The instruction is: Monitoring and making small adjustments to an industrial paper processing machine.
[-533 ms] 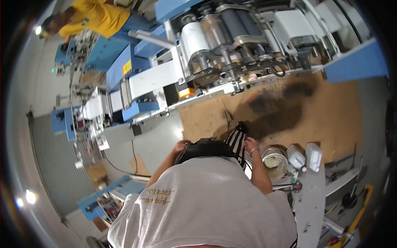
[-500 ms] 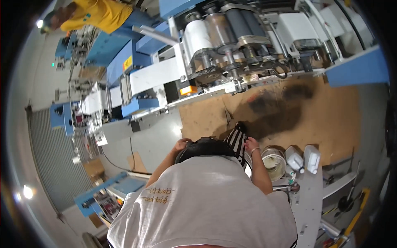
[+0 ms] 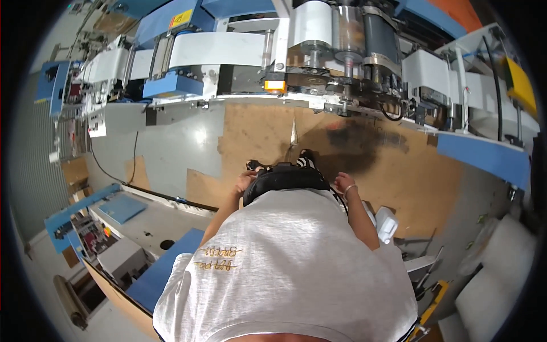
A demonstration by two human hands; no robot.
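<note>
Can't really see much of either hand: the black waist bag [image 3: 283, 178] and the grey shirt [image 3: 290, 262] cover most of the left hand [image 3: 245, 183] and right hand [image 3: 343, 183], so grip's unclear. White bottle [image 3: 387, 223] half hidden behind the right arm.

Floor [image 3: 171, 142] under me: grey, glossy, covered in part by brown cardboard sheets [image 3: 399, 176] laid flat. Dark stain [image 3: 353, 139] on the cardboard just below the machine. White plastic jug [image 3: 387, 223] stands on the cardboard near my right side.
</note>
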